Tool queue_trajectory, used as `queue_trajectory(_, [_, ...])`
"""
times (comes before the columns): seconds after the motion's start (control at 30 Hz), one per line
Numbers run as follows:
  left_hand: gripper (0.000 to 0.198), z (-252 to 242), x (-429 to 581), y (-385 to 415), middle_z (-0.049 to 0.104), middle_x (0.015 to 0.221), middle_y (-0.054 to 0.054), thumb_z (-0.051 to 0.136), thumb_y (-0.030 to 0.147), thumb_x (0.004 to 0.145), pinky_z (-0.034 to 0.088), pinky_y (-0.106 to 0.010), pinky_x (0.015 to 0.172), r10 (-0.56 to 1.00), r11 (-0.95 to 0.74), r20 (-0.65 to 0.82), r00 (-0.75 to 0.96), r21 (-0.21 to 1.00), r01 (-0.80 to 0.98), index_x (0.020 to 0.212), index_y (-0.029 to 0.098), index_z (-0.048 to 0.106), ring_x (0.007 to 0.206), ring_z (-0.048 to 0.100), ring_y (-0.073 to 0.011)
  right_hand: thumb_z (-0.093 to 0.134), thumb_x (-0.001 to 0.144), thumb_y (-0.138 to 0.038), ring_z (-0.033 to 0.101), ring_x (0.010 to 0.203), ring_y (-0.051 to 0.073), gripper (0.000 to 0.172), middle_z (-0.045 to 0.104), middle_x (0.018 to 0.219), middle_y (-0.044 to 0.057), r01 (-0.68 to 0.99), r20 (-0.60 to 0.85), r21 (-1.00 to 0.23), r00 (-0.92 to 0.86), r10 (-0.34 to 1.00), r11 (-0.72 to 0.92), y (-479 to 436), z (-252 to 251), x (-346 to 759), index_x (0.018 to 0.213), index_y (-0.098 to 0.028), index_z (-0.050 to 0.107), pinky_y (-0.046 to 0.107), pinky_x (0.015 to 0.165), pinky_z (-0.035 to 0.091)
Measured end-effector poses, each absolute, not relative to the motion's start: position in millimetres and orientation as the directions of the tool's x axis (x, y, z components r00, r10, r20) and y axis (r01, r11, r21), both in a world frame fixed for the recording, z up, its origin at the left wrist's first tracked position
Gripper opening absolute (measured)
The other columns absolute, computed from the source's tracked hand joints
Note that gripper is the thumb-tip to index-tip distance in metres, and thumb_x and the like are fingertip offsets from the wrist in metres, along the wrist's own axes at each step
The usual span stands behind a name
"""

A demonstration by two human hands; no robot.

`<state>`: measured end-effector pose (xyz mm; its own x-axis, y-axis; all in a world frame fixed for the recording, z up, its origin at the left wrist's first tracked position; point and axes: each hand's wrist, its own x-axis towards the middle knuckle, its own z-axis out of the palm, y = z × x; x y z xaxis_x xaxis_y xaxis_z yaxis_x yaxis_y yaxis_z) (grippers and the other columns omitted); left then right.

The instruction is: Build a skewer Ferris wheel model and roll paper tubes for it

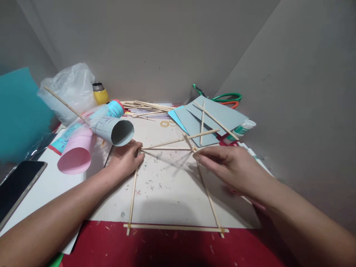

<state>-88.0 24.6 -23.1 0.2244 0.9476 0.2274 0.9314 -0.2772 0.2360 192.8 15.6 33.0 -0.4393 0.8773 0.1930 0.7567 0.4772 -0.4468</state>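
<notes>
A frame of thin wooden sticks point(133, 193) lies on a white board point(167, 185), with corners bound by small bands. My left hand point(126, 160) is closed on the frame's far left corner, where several sticks meet. My right hand point(225, 165) pinches the far right joint, fingers pressed together at the stick crossing point(194, 150). A cross stick point(167, 149) runs between the two hands. The near stick point(178, 227) lies across the board's front edge.
Rolled pink point(76, 154) and pale blue point(118, 129) paper tubes lie at left. A phone point(16, 187) sits at far left. A stick pile point(147, 106), rubber bands point(164, 123), grey-blue sheets point(214, 116), a glue bottle point(244, 128), a plastic bag point(69, 89) and a yellow bottle point(100, 94) stand behind.
</notes>
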Motion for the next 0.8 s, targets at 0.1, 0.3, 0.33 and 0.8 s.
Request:
queue_trajectory(0.1, [0.017, -24, -89, 24, 0.069, 0.096, -0.009, 0.057, 0.027, 0.086, 0.045, -0.036, 0.090, 0.946, -0.285, 0.228, 0.232, 0.238, 0.929, 0.094, 0.019, 0.069, 0.097, 0.063, -0.0247, 0.054, 0.089, -0.035, 0.067, 0.064, 0.020, 0.024, 0.074, 0.073, 0.004, 0.740, 0.168, -0.470, -0.461, 0.871, 0.482, 8, 27, 184, 0.077, -0.024, 0.072, 0.027, 0.056, 0.050])
queue_trajectory(0.3, [0.018, -20, -88, 25, 0.069, 0.093, -0.009, 0.054, 0.026, 0.089, 0.046, -0.036, 0.087, 0.947, -0.289, 0.202, 0.251, 0.194, 0.937, 0.093, 0.017, 0.069, 0.093, 0.063, -0.0249, 0.053, 0.090, -0.042, 0.052, 0.050, 0.014, 0.035, 0.058, 0.055, 0.000, 0.722, 0.239, -0.468, -0.452, 0.860, 0.510, 10, 24, 173, 0.061, -0.022, 0.055, 0.026, 0.049, 0.039])
queue_trajectory(0.33, [0.019, -20, -88, 25, 0.069, 0.093, -0.009, 0.054, 0.026, 0.089, 0.046, -0.036, 0.087, 0.947, -0.289, 0.198, 0.252, 0.190, 0.938, 0.093, 0.017, 0.069, 0.093, 0.063, -0.0248, 0.054, 0.089, -0.042, 0.050, 0.049, 0.014, 0.035, 0.056, 0.054, -0.001, 0.731, 0.277, -0.444, -0.439, 0.855, 0.519, 11, 25, 172, 0.061, -0.022, 0.052, 0.026, 0.049, 0.038])
queue_trajectory(0.8, [0.020, -18, -86, 25, 0.067, 0.088, -0.009, 0.052, 0.029, 0.089, 0.045, -0.034, 0.081, 0.955, -0.267, 0.180, 0.235, 0.174, 0.948, 0.089, 0.017, 0.069, 0.088, 0.062, -0.0242, 0.055, 0.092, -0.028, 0.065, 0.073, 0.018, 0.026, 0.075, 0.084, 0.005, 0.462, 0.413, -0.348, -0.705, 0.576, 0.816, 44, 38, 161, 0.113, -0.023, 0.070, 0.031, 0.070, 0.049])
